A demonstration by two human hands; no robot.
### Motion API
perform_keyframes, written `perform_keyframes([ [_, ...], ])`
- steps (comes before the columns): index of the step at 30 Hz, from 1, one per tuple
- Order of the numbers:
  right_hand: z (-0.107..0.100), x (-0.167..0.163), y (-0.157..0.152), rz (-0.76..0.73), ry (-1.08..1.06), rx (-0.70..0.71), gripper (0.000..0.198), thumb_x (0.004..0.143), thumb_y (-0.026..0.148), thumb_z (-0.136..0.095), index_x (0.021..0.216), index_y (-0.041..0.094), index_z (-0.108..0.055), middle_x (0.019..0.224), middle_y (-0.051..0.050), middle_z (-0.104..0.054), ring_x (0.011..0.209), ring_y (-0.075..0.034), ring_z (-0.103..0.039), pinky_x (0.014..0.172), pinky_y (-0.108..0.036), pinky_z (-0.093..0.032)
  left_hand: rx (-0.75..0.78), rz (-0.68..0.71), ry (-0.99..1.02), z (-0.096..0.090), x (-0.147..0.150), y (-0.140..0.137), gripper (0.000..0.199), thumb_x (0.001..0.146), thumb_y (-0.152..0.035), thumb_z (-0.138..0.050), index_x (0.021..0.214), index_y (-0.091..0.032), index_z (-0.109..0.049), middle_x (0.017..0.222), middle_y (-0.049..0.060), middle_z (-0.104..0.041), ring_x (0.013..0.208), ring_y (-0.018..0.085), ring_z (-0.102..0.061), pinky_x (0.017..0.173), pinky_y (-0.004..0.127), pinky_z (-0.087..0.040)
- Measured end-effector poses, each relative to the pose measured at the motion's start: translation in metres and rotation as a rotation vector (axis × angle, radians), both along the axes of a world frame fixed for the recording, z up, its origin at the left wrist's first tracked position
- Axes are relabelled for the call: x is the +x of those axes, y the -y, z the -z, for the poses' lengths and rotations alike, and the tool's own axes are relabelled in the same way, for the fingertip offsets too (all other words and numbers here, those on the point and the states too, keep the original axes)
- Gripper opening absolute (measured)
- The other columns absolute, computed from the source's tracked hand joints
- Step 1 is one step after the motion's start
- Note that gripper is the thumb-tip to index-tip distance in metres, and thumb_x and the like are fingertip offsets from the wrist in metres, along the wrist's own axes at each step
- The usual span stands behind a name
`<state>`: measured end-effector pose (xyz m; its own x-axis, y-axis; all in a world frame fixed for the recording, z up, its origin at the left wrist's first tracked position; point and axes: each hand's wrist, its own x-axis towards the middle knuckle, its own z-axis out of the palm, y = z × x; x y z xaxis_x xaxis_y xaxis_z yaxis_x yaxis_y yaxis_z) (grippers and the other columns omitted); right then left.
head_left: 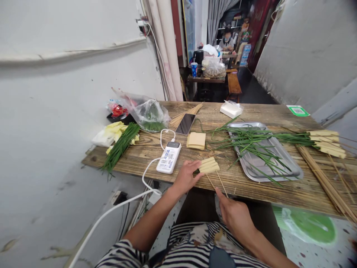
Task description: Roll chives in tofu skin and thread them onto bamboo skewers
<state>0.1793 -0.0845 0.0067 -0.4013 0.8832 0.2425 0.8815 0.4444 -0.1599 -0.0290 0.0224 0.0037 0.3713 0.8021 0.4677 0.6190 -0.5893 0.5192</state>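
My left hand [187,176] is closed on a short row of pale yellow tofu-skin rolls [209,166], steadying them by their left end at the table's front edge. A little dark green shows beneath the fingers. Two thin bamboo skewers [222,183] stick out of the rolls toward me. My right hand [235,216] pinches the lower end of one skewer; the exact grip is partly hidden. Just behind the rolls lies a small stack of square tofu-skin sheets [196,140].
A metal tray [275,158] with loose chives [251,139] stands to the right, beside finished skewered rolls [326,141] and bare skewers [320,178]. Leftward are a white power bank [169,158], a phone [186,124], a chive bundle [122,145] and plastic bags [152,113]. A person sits far back.
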Motion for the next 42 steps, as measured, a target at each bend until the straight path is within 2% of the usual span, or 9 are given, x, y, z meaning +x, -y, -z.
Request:
perform_keyframes([
  [6,-0.010,-0.003,-0.002,0.035,0.068,-0.084,0.043,0.083,0.009,-0.044,0.123,0.008,-0.060,0.062,-0.004,-0.070,0.049,-0.013,-0.063,0.047,-0.020,-0.040,0.004,-0.004,0.010,0.001,0.000,0.000,0.043,0.077,-0.023,-0.071,0.118,-0.017,-0.062,0.114,0.010,-0.067,0.097,0.023,-0.059,0.085,0.040,-0.052],
  [11,-0.013,-0.007,-0.006,0.051,0.094,-0.130,0.043,0.084,0.009,-0.044,0.124,0.008,-0.059,0.064,-0.005,-0.071,0.051,-0.013,-0.064,0.047,-0.020,-0.040,-0.010,-0.001,0.006,0.000,0.000,-0.001,0.044,0.075,-0.022,-0.073,0.118,-0.017,-0.062,0.113,0.009,-0.068,0.097,0.023,-0.059,0.086,0.040,-0.052],
  [16,-0.005,-0.009,-0.007,0.036,0.089,-0.118,0.042,0.085,0.009,-0.043,0.125,0.006,-0.058,0.069,-0.008,-0.072,0.054,-0.015,-0.065,0.051,-0.021,-0.044,0.002,0.015,0.017,-0.002,0.000,-0.002,0.043,0.076,-0.021,-0.072,0.117,-0.015,-0.062,0.112,0.010,-0.068,0.097,0.023,-0.059,0.084,0.041,-0.052],
  [20,-0.003,-0.011,-0.007,0.037,0.127,-0.107,0.044,0.084,0.008,-0.044,0.126,0.006,-0.057,0.064,-0.007,-0.070,0.051,-0.015,-0.064,0.048,-0.021,-0.042,0.011,0.024,0.031,-0.003,0.000,-0.002,0.041,0.077,-0.022,-0.071,0.116,-0.015,-0.062,0.110,0.010,-0.068,0.098,0.024,-0.058,0.086,0.042,-0.051],
  [30,-0.011,-0.022,-0.011,0.092,0.235,-0.106,0.048,0.077,0.006,-0.049,0.124,0.009,-0.059,0.060,-0.005,-0.068,0.048,-0.013,-0.063,0.042,-0.019,-0.037,-0.015,0.039,0.033,-0.002,0.001,-0.001,0.037,0.082,-0.023,-0.064,0.118,-0.017,-0.060,0.114,0.012,-0.064,0.106,0.024,-0.057,0.094,0.045,-0.047],
  [36,-0.016,-0.026,-0.014,0.109,0.253,-0.147,0.048,0.076,0.006,-0.051,0.124,0.009,-0.059,0.062,-0.007,-0.069,0.049,-0.013,-0.064,0.043,-0.019,-0.036,-0.066,0.006,0.060,-0.002,0.003,0.002,0.036,0.083,-0.023,-0.062,0.119,-0.017,-0.059,0.106,0.011,-0.058,0.099,0.021,-0.056,0.088,0.039,-0.050],
  [42,-0.018,-0.028,-0.016,0.109,0.248,-0.152,0.048,0.076,0.005,-0.052,0.123,0.008,-0.058,0.063,-0.008,-0.069,0.051,-0.014,-0.064,0.044,-0.018,-0.037,-0.035,-0.031,0.037,-0.002,0.004,0.003,0.033,0.084,-0.025,-0.061,0.117,-0.018,-0.061,0.111,0.011,-0.061,0.102,0.023,-0.057,0.091,0.041,-0.049],
])
